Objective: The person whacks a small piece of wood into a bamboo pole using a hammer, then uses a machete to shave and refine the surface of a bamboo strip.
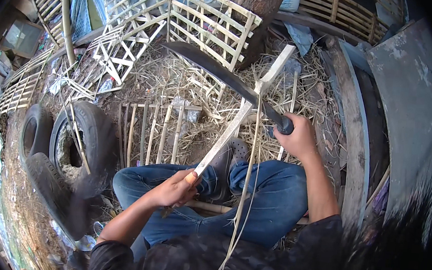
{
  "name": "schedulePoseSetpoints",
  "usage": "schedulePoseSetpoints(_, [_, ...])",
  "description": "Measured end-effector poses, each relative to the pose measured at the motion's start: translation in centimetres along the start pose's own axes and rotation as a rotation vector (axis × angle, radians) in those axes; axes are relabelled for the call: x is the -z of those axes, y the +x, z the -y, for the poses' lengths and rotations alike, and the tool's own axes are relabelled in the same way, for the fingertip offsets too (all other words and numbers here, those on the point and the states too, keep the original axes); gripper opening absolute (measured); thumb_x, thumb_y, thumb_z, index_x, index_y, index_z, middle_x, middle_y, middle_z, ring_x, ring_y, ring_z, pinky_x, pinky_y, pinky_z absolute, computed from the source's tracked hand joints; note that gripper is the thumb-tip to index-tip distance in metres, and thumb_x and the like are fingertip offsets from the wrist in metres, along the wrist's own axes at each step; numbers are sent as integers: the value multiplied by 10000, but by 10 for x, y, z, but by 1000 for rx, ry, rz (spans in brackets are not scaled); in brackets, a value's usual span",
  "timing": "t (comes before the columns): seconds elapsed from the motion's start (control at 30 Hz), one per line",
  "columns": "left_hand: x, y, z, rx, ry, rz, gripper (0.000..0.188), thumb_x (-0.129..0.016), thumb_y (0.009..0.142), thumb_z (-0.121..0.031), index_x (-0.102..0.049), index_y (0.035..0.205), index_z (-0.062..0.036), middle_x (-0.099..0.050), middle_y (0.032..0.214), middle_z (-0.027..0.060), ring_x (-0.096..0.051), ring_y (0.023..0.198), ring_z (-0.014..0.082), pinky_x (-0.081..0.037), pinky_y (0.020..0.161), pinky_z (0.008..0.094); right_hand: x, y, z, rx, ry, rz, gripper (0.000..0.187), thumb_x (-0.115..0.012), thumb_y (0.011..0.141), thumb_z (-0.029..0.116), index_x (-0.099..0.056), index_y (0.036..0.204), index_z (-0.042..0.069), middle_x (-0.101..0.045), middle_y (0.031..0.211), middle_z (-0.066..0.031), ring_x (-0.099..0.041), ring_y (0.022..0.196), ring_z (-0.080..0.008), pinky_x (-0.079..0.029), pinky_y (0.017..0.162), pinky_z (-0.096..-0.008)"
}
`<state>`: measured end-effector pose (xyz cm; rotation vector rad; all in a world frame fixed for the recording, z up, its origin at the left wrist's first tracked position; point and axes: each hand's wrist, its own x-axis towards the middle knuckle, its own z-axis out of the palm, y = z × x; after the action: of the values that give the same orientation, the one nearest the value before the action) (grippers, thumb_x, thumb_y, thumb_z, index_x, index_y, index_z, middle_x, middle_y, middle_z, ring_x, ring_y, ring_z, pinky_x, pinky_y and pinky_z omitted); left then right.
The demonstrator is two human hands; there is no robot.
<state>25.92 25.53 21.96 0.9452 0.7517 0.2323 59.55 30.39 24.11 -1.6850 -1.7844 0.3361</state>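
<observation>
My left hand (176,188) is closed around the lower end of a pale split bamboo strip (229,131), which slants up and away to the right. My right hand (297,137) grips the black handle of a machete (206,68). Its long dark blade points to the far left and crosses the bamboo strip near the upper part, apparently touching it. From that crossing a thin bamboo sliver (245,194) hangs down over my right leg to my shirt. A bandage-like wrap shows on a left-hand finger.
Bamboo shavings (277,84) litter the ground ahead, around a tree trunk (255,10). Bamboo lattice panels (210,26) stand at the back. Several old tyres (90,134) lie at left. Bamboo slats (163,135) lie before my crossed legs. A wooden plank (352,131) and grey board (409,100) flank my right.
</observation>
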Motion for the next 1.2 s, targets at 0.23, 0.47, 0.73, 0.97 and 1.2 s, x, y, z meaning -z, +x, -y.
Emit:
schedulePoseSetpoints(0.23, [5, 31, -4, -81, 105, -20, 427, -319, 980, -528, -405, 939, -111, -342, 551, -27, -330, 424, 68, -278, 372, 222, -2, 4, -27, -160, 118, 71, 188, -668, 668, 161, -615, 733, -7, -592, 623, -169, -601, 582, -306, -456, 571, -361])
schedulePoseSetpoints(0.47, [-24, 41, -28, 29, 46, 56, 433, -326, 965, -563, -401, 967, -136, -321, 589, -40, -274, 454, 54, -212, 377, 208, 3, -7, -57, -231, -36, -148, 171, -682, 679, 169, -649, 762, 23, -594, 604, -154, -621, 599, -331, -467, 561, -383])
schedulePoseSetpoints(0.73, [-43, 59, -34, 203, -403, 302, 469, -293, 947, -618, -368, 919, -156, -230, 576, -64, -152, 433, 31, -140, 363, 190, 14, -7, -66, -74, -375, -346, 211, -704, 670, 220, -663, 825, 82, -635, 673, -157, -629, 685, -378, -489, 604, -458])
schedulePoseSetpoints(0.97, [-19, 38, -28, 142, -496, 316, 512, -264, 937, -646, -415, 991, -160, -235, 582, -75, -189, 439, 35, -182, 369, 187, 5, 0, -43, -100, -402, -232, 250, -707, 656, 227, -681, 860, 85, -642, 693, -170, -641, 700, -365, -495, 630, -436])
schedulePoseSetpoints(1.2, [6, 22, -37, -261, -167, 317, 1007, -160, 840, -778, -166, 1447, 25, -614, 1019, 189, -592, 996, 252, -461, 896, 388, -3, -3, -65, -235, -316, -31, 191, -698, 680, 189, -649, 756, 22, -610, 620, -149, -620, 612, -330, -464, 593, -408])
